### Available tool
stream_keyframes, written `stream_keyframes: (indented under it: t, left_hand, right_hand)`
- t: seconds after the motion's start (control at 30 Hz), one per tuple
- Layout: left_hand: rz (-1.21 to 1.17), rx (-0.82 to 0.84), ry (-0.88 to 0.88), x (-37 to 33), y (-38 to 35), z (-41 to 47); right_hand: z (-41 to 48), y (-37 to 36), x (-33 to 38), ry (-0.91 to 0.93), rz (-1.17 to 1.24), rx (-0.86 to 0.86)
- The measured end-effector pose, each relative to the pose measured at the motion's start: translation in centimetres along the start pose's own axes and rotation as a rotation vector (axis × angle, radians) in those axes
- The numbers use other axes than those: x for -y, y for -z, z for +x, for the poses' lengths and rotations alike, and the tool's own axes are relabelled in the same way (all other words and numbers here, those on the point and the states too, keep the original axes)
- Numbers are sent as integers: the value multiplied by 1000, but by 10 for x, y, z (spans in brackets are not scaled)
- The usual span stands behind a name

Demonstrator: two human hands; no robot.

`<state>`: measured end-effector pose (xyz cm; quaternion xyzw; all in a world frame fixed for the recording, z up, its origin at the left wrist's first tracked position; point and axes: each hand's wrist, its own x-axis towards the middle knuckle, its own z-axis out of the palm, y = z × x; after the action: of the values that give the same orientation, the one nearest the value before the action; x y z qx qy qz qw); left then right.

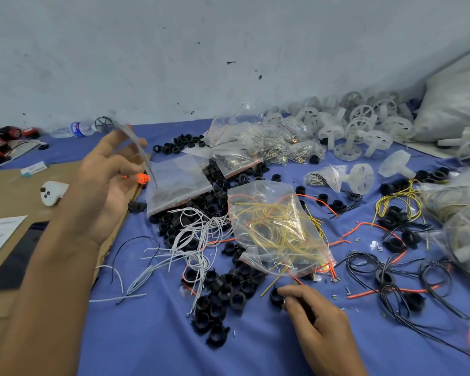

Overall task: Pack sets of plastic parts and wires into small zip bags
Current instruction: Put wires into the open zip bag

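Nearest to me, the right hand [319,318] is low on the blue cloth [147,346]. Its fingers are curled, pinching one black ring [275,296] against the cloth. Just left of it lies the loose pile of black rings [223,291], notched plastic collars, matte. White wires [193,240] tangle across the pile; black wires [385,270] loop to the right.

Printed sheet [0,232] at left edge: I can't read the text, too small. It lies on the cardboard [8,196].

Mid-field: crumpled clear bag of yellow wires [277,229], with orange wire under it.

The left hand [106,183] is raised with the palm toward me and the fingers loosely curled. Thumb and fingers pinch a clear film [140,150], motion-blurred; I can't tell whether it's a zip bag. There's something small and orange [143,178] at the fingertips. Behind it, a flat stack of small zip bags [177,180] with red seal lines rests on more rings.

Far: heap of translucent white wheels [358,128] against the wall. The water bottle [76,128] has a blue label I can't read.
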<state>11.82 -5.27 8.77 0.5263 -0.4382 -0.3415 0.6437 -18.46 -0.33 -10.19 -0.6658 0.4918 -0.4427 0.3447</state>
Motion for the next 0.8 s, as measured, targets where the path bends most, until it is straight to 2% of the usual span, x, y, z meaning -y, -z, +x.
stream_keyframes:
  t: [0.13, 0.2, 0.27, 0.33, 0.4, 0.43, 0.53, 0.63, 0.7, 0.8]
  left_hand:
    - [-111, -8, -103, -11, -11, -13]
    - [-18, 72, -116, -8, -24, -33]
    - [128, 239, -88, 5, -41, -61]
    - [195, 503, 35, 20, -57, -95]
    - [221, 758, 189, 36, -70, -124]
    - [227, 814, 250, 44, -75, -134]
    - [269, 805, 325, 67, -86, -147]
    - [421, 745, 255, 86, -94, -146]
    - [613, 599, 105, 101, -94, -143]
    - [910, 367, -286, 123, -95, -130]
  right_hand:
    - [-1, 2, 2, -34, 42, 11]
    - [-1, 4, 6, -66, 100, 22]
    - [-3, 8, 14, -110, 223, 44]
    - [-2, 15, 22, -186, 452, 126]
    - [-2, 24, 27, -243, 705, 324]
    - [-3, 28, 29, -244, 771, 410]
    - [-3, 34, 33, -205, 709, 473]
    - [-3, 29, 32, -270, 661, 314]
    - [-1, 25, 30, -341, 651, 194]
    - [7, 21, 25, -480, 624, 96]
